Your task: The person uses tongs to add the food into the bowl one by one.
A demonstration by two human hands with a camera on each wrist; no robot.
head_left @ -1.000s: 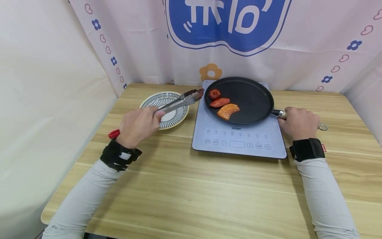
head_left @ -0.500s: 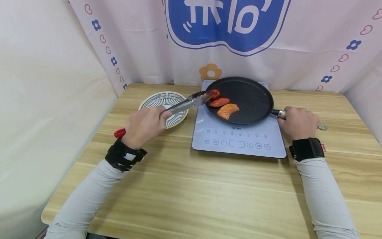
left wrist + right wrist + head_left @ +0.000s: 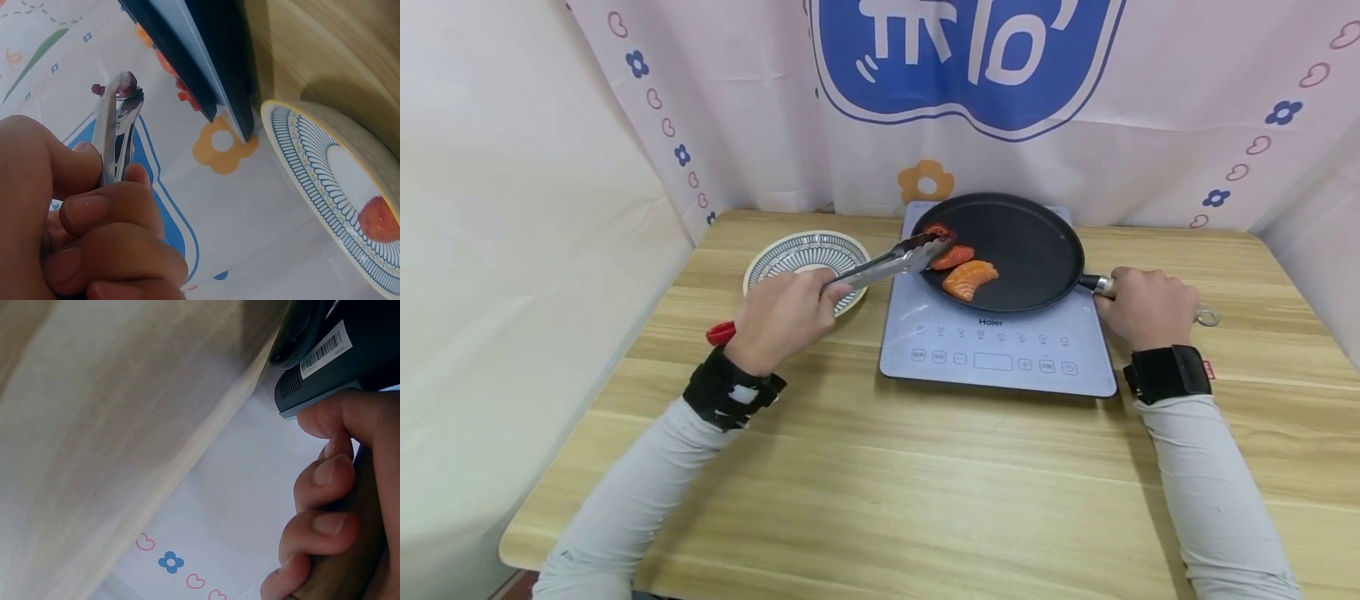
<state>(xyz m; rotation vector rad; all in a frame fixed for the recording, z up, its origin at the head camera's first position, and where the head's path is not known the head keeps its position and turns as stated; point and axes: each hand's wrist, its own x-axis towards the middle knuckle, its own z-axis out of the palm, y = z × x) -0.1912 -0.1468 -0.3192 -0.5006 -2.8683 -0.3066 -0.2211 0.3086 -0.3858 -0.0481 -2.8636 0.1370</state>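
My left hand (image 3: 786, 321) grips metal tongs (image 3: 880, 271) with a red end. In the left wrist view, a small dark purplish-red piece of food (image 3: 127, 84) is pinched at their tips; its kind is unclear. Those tips hang over the left side of a black frying pan (image 3: 1037, 250), partly covering a round red slice (image 3: 937, 228) and a red oval piece (image 3: 957, 257). An orange salmon slice (image 3: 970, 280) lies nearest the pan's front. Around the pan's handle (image 3: 1102, 286) curl the fingers of my right hand (image 3: 1150, 308).
Beneath the pan is a flat induction cooker (image 3: 1000, 379) on a wooden table (image 3: 880, 483). A patterned plate (image 3: 763, 265) stands left of it, partly behind my left hand; the left wrist view shows a red round piece (image 3: 380, 220) on it. A printed curtain (image 3: 760, 108) hangs behind.
My left hand has moved right with the tongs, carrying the dark piece from the pan's left edge to above the red pieces. The right hand stays on the handle.
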